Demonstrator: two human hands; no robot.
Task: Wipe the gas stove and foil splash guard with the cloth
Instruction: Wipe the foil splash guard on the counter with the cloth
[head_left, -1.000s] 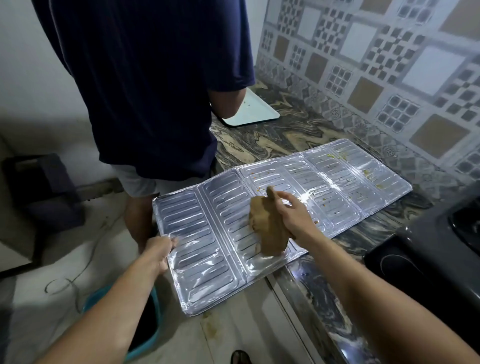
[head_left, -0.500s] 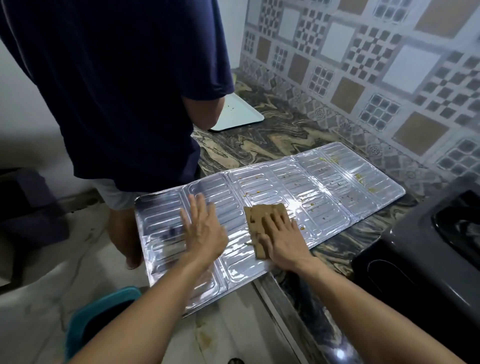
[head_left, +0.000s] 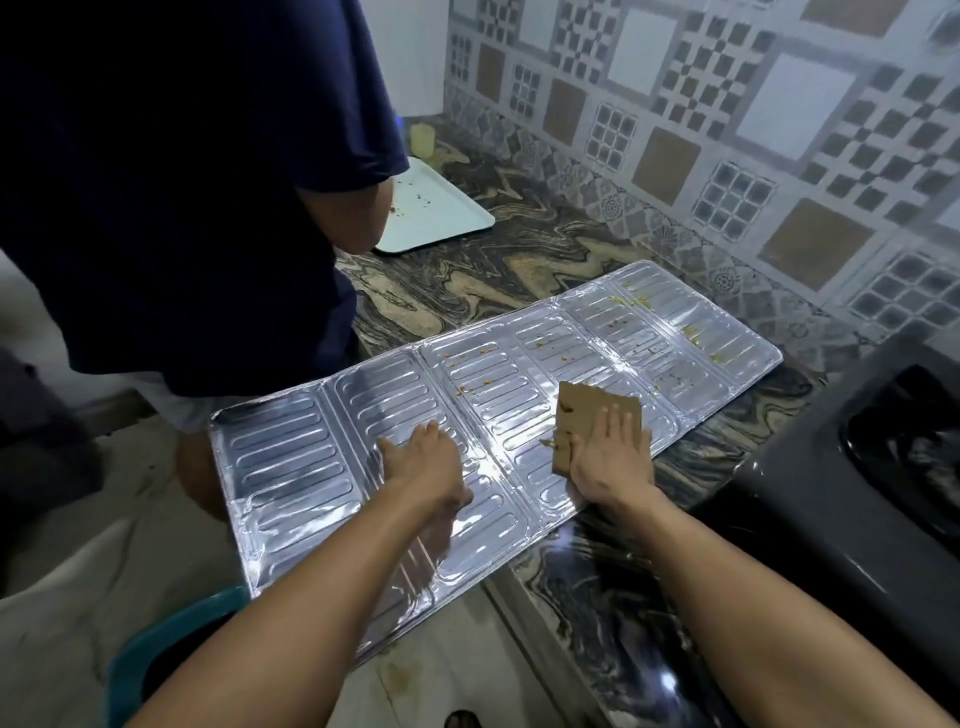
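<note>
Right hand (head_left: 610, 457) flat, fingers straight and close together, pressing the brown cloth (head_left: 592, 415) onto the foil splash guard (head_left: 291, 457); nothing pinched. Left hand (head_left: 423, 460) also flat, palm down on the guard's second panel from the left, fingers look extended, tips blurred so spread unclear. Cloth is thin, limp, folded roughly square; likely drags rather than slides, so palm pressure is the right hold. Guard is thin embossed foil, hinged at the creases, light and easy to dent; probably skates on the stone unless pinned, so brace it flat, not by an edge. It lies unfolded along the marbled countertop (head_left: 493, 270), left end hanging past the counter edge unsupported, so go light there. Orange-yellow specks (head_left: 644, 304) sit on the far right panels, beyond the cloth. Gas stove (head_left: 841, 467), black, at right, just beside the guard's end. Patterned tile wall (head_left: 727, 130) behind. White tray (head_left: 431, 208) further along; another person in a dark blue shirt (head_left: 182, 182) stands at the counter; teal bucket (head_left: 156, 649) on the floor below.
</note>
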